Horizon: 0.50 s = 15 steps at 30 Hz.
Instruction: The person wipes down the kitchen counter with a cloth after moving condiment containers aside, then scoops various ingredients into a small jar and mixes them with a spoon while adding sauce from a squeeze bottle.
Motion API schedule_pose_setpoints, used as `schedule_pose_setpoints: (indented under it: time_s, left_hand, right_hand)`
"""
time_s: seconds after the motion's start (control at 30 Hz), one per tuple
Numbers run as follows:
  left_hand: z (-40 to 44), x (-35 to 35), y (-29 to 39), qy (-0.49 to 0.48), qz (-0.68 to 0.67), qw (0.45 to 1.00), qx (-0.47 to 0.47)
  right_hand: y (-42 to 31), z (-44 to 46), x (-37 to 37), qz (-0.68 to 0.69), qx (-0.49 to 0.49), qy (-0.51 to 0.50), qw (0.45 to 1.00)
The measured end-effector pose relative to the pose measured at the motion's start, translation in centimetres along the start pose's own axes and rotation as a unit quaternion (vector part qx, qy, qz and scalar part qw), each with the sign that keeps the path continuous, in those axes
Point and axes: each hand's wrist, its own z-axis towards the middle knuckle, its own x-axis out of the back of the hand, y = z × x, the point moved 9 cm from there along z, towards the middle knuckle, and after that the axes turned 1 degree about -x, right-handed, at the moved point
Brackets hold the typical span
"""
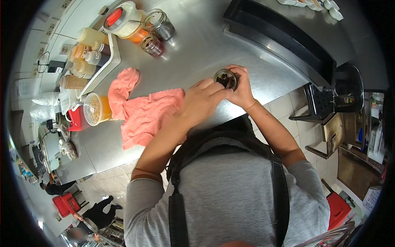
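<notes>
A small clear glass jar (226, 79) with dark contents stands upright over the steel table (193, 49), near its front edge. My right hand (242, 88) is wrapped round the jar's right side. At the jar's left rim is my left hand (204, 99), its fingers bent together; whatever may be between them is hidden. A crumpled pink cloth (152, 111) lies just left of my left forearm.
At the back left are a red-lidded container (123, 20), two glass jars (159, 26) and a white basket (101, 68) of bottles. An orange tub (97, 109) sits left. A long black tray (284, 37) lies back right. Two people are far lower left.
</notes>
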Motion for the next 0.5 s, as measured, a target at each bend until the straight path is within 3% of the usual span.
schedule_pose_setpoints:
  time_s: [0.03, 0.13, 0.27, 0.37, 0.43, 0.5]
  left_hand:
    - [-0.2, -0.3, 0.9, -0.013, 0.038, 0.996, -0.079]
    - [-0.5, -1.5, 0.1, -0.049, 0.107, 0.983, -0.137]
    - [-0.8, -1.3, 0.0, -0.054, 0.127, 0.979, -0.151]
    - [-1.5, -1.2, 0.2, -0.032, 0.136, 0.988, -0.067]
    - [-1.9, -0.7, -1.4, 0.029, 0.063, 0.992, 0.103]
    - [-1.9, -0.1, -1.3, 0.071, 0.032, 0.988, 0.134]
  right_hand:
    - [0.4, -0.1, -0.2, 0.004, -0.014, -0.010, 1.000]
    - [0.5, -0.2, -0.7, 0.013, -0.025, -0.039, 0.999]
    - [-0.6, 0.1, -0.9, -0.008, 0.003, -0.056, 0.998]
    - [-0.4, 0.1, -1.0, -0.038, 0.005, -0.066, 0.997]
    - [-0.9, 0.0, -1.1, -0.042, 0.023, -0.077, 0.996]
    - [-1.3, 0.0, -1.3, -0.046, 0.044, -0.091, 0.994]
